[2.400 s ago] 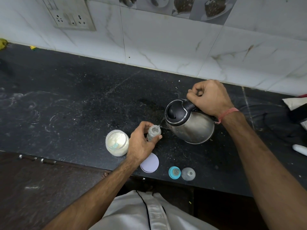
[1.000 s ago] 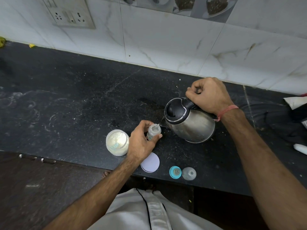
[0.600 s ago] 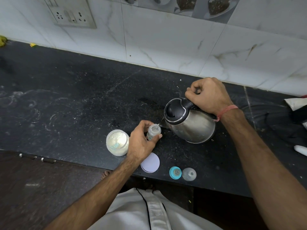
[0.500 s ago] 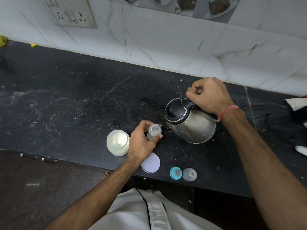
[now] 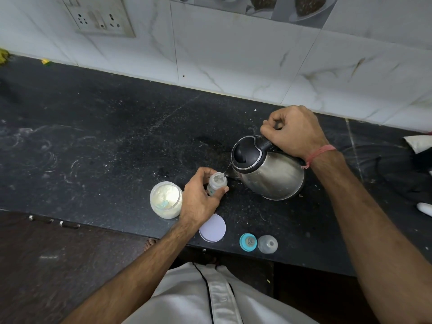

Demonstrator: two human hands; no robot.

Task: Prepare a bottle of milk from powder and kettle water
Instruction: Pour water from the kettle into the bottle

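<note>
Seen from above on a dark speckled bench, the scene has hardly changed over the last couple of seconds. The right hand keeps its closed grip on the black handle of a steel electric kettle, which stays tilted toward the left with its spout just over the mouth of a small baby bottle. The kettle has shifted only slightly, and a thin stream of water still runs from spout to bottle. The left hand remains wrapped around the bottle, fingers and thumb curled about its body, holding it upright on the bench just beside the kettle. This suggests the filling step is under way and not finished. Left of the bottle, touching the hand, stands an open jar of milk powder with a pale blue scoop resting in it. Near the front edge lie the jar's white lid, a teal bottle ring with teat and a clear bottle cap, all unmoved. The water level in the bottle cannot be made out, since the hand covers most of it. Whether powder is already inside is unclear. Objects at the right edge are cut off.
</note>
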